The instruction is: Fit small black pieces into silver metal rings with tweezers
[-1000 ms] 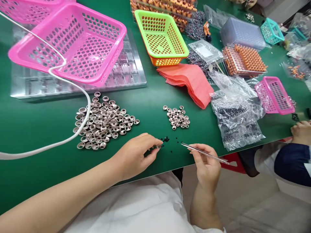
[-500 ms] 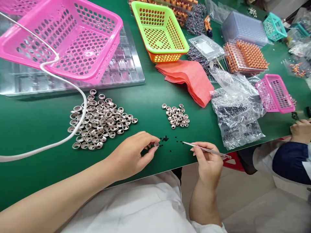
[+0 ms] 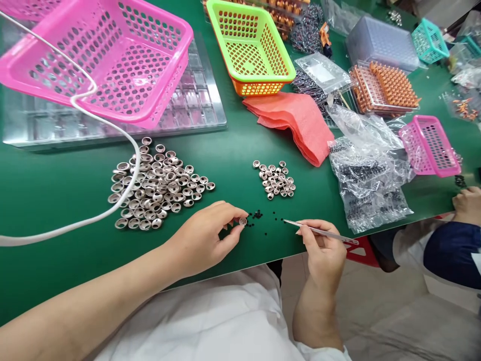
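My left hand (image 3: 206, 238) pinches a small silvery ring (image 3: 242, 221) between thumb and forefinger, just above the green table. My right hand (image 3: 323, 250) holds metal tweezers (image 3: 319, 231), whose tips point left and touch or hover at a tiny black piece. More tiny black pieces (image 3: 257, 214) lie scattered between the two hands. Beyond my left hand spreads a large pile of silvery rings (image 3: 165, 185) with holes in them. A smaller group of similar rings (image 3: 276, 179) lies beyond the black pieces.
A white cable (image 3: 112, 130) crosses the large pile. Behind stand a pink basket (image 3: 128, 113) on a clear tray (image 3: 214, 108) and a green basket (image 3: 278, 77). A red cloth (image 3: 300, 125) and plastic bags (image 3: 372, 185) lie to the right. Another person's hand (image 3: 468, 203) is at the far right.
The camera view has shifted slightly, moving the table items a little to the right. Both hands keep nearly the same pose, still holding the ring and the tweezers.
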### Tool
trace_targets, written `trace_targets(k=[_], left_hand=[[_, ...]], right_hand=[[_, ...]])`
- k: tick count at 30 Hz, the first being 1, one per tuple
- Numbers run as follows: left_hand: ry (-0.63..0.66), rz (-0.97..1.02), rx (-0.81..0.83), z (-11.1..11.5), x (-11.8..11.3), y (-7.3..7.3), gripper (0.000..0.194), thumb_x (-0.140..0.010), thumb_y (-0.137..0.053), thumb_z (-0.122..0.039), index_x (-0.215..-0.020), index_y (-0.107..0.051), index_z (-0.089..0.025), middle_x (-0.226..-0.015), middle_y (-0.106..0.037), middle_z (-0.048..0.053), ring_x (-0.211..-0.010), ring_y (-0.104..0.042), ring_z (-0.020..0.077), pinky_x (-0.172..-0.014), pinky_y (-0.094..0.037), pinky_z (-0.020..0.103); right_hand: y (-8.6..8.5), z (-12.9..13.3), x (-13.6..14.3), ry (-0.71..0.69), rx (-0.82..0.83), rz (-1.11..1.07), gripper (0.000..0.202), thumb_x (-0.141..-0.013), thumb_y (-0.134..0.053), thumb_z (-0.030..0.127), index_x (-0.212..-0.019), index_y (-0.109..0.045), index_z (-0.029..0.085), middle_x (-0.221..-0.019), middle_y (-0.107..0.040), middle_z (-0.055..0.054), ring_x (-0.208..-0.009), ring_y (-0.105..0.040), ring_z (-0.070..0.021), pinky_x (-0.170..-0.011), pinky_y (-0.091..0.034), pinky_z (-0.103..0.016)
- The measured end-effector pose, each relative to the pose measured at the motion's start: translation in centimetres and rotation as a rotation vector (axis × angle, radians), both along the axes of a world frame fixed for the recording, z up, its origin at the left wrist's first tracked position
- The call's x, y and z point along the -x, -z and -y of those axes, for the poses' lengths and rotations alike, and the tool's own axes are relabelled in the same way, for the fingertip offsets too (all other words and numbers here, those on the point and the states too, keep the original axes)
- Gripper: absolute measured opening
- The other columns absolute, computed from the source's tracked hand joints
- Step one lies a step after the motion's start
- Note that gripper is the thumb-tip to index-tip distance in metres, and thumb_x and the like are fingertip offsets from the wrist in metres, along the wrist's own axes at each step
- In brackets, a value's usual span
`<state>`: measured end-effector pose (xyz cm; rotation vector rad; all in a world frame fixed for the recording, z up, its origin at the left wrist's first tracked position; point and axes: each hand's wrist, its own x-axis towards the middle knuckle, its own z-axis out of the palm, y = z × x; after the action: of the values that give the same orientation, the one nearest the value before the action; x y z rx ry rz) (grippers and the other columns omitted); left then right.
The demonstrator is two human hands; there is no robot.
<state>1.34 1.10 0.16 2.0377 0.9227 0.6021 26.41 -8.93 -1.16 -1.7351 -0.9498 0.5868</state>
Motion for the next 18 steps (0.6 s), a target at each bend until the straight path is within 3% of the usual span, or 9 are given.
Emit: trace_targets(k=[5,10,18], left_hand=[[-0.012,0.004,-0.016,-0.2,0.0,-0.3,0.017,-0.097,-0.054,-0.018,-0.104,-0.069,-0.015,-0.086,-0.073,0.004,-0.077,-0.066,0.0170,-0.067,-0.055,0.027],[-0.014,0.011,-0.031,0.0,0.0,-0.3,0.017,-0.097,-0.054,-0.017,-0.105,-0.069,-0.015,-0.085,-0.072,0.004,-0.077,-0.065,0.0173,-0.068,-0.054,0.028],[-0.022,0.006,-0.025,-0.2,-0.1,-0.3,0.017,-0.097,-0.054,-0.017,-0.104,-0.069,-0.015,-0.084,-0.072,0.004,-0.077,-0.065,0.0177,-0.067,-0.053,0.028]], right_hand=[[0.0,-0.1,1.1,-0.026,-0.069,0.036,0.010,-0.087,-0.076,0.025,-0.094,-0.071,0.021,-0.092,-0.076,-0.005,-0.077,-0.074,-0.0183,-0.068,-0.064,-0.032],[0.3,-0.7,2.6,-0.188,-0.120,0.040,0.012,-0.089,-0.072,0.019,-0.100,-0.069,0.025,-0.096,-0.075,-0.003,-0.091,-0.074,-0.0202,-0.073,-0.064,-0.032],[0.9,-1.2,3.6,-0.254,-0.084,0.147,0.009,-0.092,-0.069,0.020,-0.099,-0.067,0.024,-0.094,-0.075,-0.004,-0.089,-0.074,-0.0198,-0.078,-0.063,-0.036]])
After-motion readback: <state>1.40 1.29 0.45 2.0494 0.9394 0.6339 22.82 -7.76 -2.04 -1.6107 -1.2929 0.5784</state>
